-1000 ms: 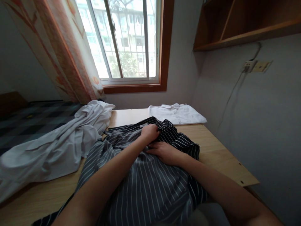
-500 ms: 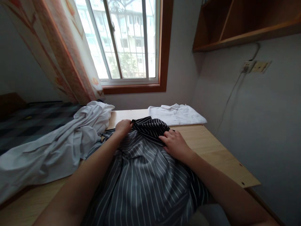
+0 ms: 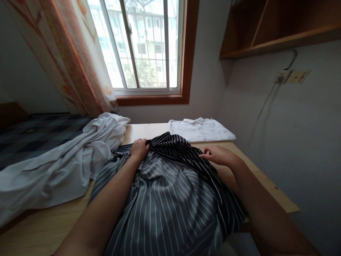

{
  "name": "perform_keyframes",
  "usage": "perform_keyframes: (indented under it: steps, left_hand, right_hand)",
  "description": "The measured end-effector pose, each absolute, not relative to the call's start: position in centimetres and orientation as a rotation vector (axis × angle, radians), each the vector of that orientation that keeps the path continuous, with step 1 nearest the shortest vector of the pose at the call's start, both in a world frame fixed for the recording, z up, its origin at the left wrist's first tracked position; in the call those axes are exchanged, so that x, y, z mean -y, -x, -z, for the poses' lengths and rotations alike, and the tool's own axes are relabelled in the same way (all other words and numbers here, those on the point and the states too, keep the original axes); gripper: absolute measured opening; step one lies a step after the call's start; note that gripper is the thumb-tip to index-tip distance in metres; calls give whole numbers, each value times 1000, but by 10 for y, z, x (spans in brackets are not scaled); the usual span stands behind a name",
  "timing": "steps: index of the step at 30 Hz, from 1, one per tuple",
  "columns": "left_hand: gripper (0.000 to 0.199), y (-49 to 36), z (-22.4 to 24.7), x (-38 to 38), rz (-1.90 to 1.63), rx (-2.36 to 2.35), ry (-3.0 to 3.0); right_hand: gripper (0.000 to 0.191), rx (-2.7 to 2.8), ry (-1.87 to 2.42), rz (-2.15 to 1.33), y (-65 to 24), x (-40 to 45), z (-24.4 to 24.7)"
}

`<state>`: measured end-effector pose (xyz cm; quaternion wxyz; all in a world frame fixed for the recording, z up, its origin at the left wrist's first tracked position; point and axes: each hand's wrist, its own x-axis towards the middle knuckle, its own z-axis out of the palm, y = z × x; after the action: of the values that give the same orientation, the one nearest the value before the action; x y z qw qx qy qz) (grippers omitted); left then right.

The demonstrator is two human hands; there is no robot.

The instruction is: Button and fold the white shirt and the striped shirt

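The left hand (image 3: 140, 149) is clenching the far edge of the striped garment (image 3: 170, 192), staying about where it was half a second ago. The right hand (image 3: 220, 155) is now sitting farther right, fingers curling at the garment's dark fold (image 3: 183, 149); whether pinching or only touching, I cannot tell. That fold is now stretching farther down the right side. The garment is lying between and below the hands on a wooden table (image 3: 39, 227). Beyond the right hand a folded white shirt (image 3: 201, 130) is resting; left of the left hand a creased white cloth (image 3: 69, 161) is spreading. Above the right hand a divided wooden shelf (image 3: 293, 40) is hanging.
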<state>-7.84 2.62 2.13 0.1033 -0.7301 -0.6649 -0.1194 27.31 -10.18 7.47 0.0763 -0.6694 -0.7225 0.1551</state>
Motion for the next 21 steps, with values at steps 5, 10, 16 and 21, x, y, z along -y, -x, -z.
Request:
perform_keyframes:
  steps: [5, 10, 16, 21]
  left_hand:
    - [29, 82, -19, -32, 401, 1965, 2156]
    - [30, 81, -19, -32, 371, 1967, 2143]
    - [30, 81, -18, -33, 381, 1973, 2142]
    - [30, 81, -17, -33, 389, 1975, 2152]
  right_hand:
    - [28, 2242, 1603, -450, -257, 106, -78]
    - [19, 2409, 1307, -393, -215, 124, -74]
    - [27, 2421, 1841, -170, -204, 135, -69]
    - [24, 2528, 1929, -213, -213, 136, -75]
